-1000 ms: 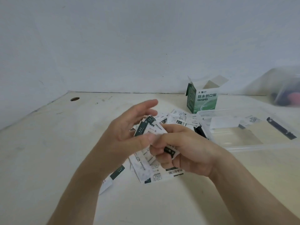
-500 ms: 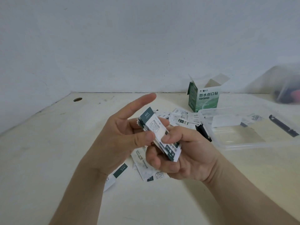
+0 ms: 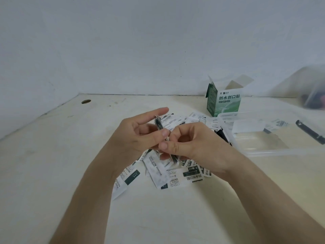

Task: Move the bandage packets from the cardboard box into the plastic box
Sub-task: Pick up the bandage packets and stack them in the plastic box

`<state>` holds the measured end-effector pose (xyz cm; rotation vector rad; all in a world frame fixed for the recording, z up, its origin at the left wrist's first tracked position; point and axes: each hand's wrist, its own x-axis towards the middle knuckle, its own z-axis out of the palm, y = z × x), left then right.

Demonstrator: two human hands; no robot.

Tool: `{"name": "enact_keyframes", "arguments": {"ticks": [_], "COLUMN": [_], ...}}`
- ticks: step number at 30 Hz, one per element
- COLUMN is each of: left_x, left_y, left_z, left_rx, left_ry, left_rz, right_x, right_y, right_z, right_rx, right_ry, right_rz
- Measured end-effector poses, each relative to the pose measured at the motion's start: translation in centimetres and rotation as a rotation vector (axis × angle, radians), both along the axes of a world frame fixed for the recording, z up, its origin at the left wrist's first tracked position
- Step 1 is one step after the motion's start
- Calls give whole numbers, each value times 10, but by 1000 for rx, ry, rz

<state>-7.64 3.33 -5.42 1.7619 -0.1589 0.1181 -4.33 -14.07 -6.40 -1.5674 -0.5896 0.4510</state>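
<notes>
Loose bandage packets (image 3: pixel 158 175) lie scattered at the middle of the tabletop (image 3: pixel 52 173). Above them the left grip (image 3: pixel 139 136) and right grip (image 3: pixel 193 145) meet, pinching a stack of packets (image 3: pixel 159 125) edge-on between them. The plastic box (image 3: pixel 263 153) sits just right of the pile, and the cardboard box (image 3: pixel 224 103) stands upright behind the plastic box's far left corner, near the wall.

Pale table (image 3: pixel 52 173) bears loose bandage packets (image 3: pixel 158 175), cardboard box (image 3: pixel 225 103) and plastic box (image 3: pixel 274 153).
</notes>
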Motion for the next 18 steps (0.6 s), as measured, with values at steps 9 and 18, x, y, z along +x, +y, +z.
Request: {"name": "enact_keyframes", "arguments": {"ticks": [9, 18], "left_x": [-12, -6], "left_y": [-25, -21], "left_z": [-1, -9], "left_rx": [319, 489], "left_ry": [-215, -444], "left_rz": [-55, 92], "right_x": [-1, -1], "right_y": [-2, -3], "right_z": [5, 6], "right_rx": [269, 194], "right_ry": [308, 256], "right_rz": [18, 59]}}
